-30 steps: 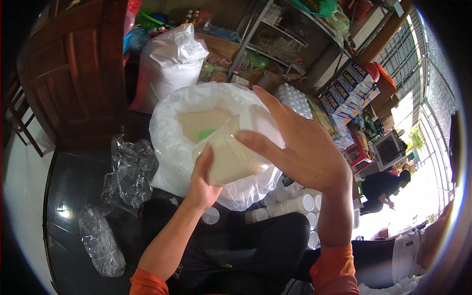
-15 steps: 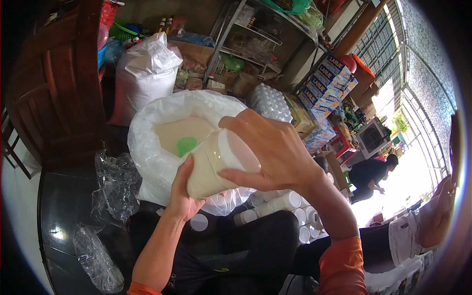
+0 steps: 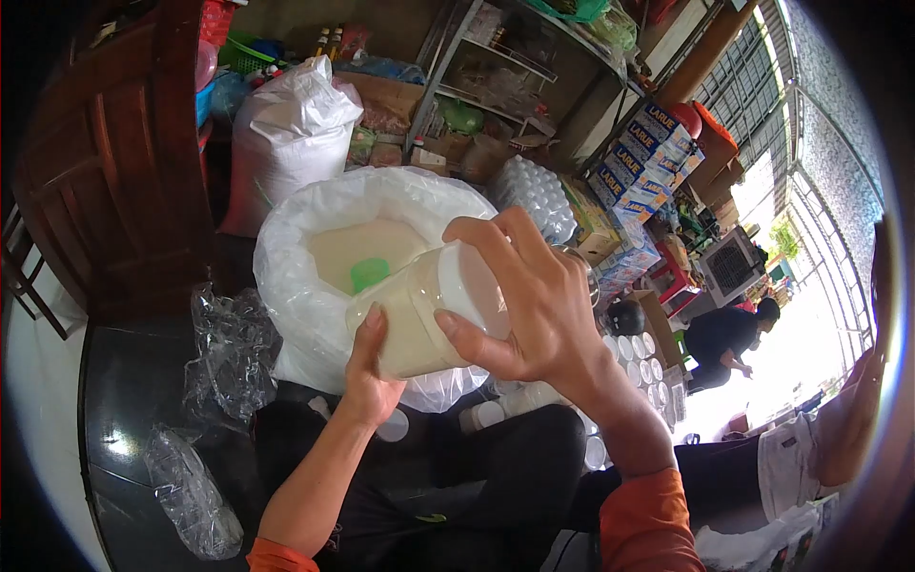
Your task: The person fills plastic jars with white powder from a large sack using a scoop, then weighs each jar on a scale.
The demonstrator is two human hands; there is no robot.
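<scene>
A clear plastic jar [image 3: 412,319] filled with pale powder is tilted in front of me. My left hand [image 3: 372,386] holds it from below and the side, thumb along its wall. My right hand [image 3: 543,305] curls around the white lid [image 3: 474,286] on the jar's upper right end, thumb on one edge and fingers on the other. Just behind the jar, a large white plastic bag [image 3: 286,276] stands with its mouth wide, holding pale powder [image 3: 348,246]. A green cup-like scoop [image 3: 370,275] rests on the powder, partly hidden by the jar.
Several white-lidded jars [image 3: 643,367] stand beyond my right forearm. A white lid [image 3: 393,425] lies near my legs. Crumpled clear plastic [image 3: 229,357] is on the dark floor at left. A full white sack [image 3: 291,143] and stacked boxes [image 3: 639,162] stand behind. A person [image 3: 720,343] bends at right.
My right hand's fingers have spread and shifted around the lid. The jar has moved slightly, still in my left hand. The view has shifted a little, showing more jars at right.
</scene>
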